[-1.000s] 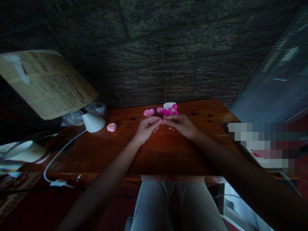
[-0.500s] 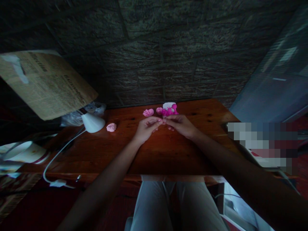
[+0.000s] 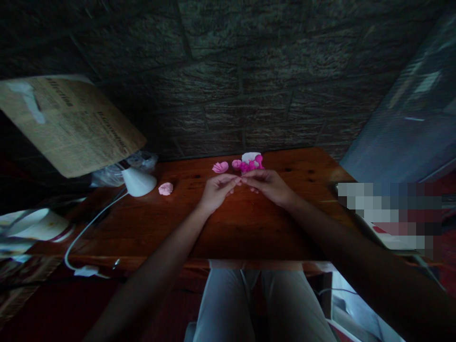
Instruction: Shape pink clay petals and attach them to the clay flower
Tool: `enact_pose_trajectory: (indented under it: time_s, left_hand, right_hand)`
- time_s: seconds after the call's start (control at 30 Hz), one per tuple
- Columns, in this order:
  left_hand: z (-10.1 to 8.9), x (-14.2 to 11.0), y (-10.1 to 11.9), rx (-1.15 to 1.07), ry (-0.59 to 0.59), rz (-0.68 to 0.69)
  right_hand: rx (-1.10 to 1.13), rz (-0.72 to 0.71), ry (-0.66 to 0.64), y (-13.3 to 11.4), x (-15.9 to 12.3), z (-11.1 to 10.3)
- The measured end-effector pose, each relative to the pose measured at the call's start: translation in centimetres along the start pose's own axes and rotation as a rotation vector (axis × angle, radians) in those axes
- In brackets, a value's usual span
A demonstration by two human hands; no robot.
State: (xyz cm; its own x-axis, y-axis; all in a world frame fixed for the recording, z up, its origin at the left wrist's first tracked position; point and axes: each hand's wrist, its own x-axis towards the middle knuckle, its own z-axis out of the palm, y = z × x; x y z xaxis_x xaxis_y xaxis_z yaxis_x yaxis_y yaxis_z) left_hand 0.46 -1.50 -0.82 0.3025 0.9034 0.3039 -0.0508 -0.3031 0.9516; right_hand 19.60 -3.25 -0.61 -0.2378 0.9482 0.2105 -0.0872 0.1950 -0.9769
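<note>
My left hand [image 3: 218, 189] and my right hand [image 3: 268, 184] meet fingertip to fingertip over the far middle of a wooden table [image 3: 228, 223]. Both are pinched together on something tiny that I cannot make out. Just beyond the fingers lies a cluster of bright pink pieces [image 3: 249, 165] against a small white object [image 3: 250, 156]. A pale pink flower-like shape [image 3: 220, 166] lies left of the cluster. A pale pink lump [image 3: 166, 188] sits further left.
A white cone-shaped lamp base [image 3: 138, 181] with a white cable [image 3: 83, 232] stands at the left. A newspaper sheet [image 3: 67, 122] hangs above it. Crumpled clear plastic [image 3: 142, 160] lies behind. A dark stone-pattern wall backs the table. My knees show below the near edge.
</note>
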Motion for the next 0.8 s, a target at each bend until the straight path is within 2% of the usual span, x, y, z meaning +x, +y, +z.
enact_pose_trajectory:
  time_s: [0.8]
  left_hand:
    - [-0.01, -0.04, 0.01, 0.046, -0.011, 0.035]
  right_hand:
    - [-0.012, 0.058, 0.025, -0.27, -0.04, 0.08]
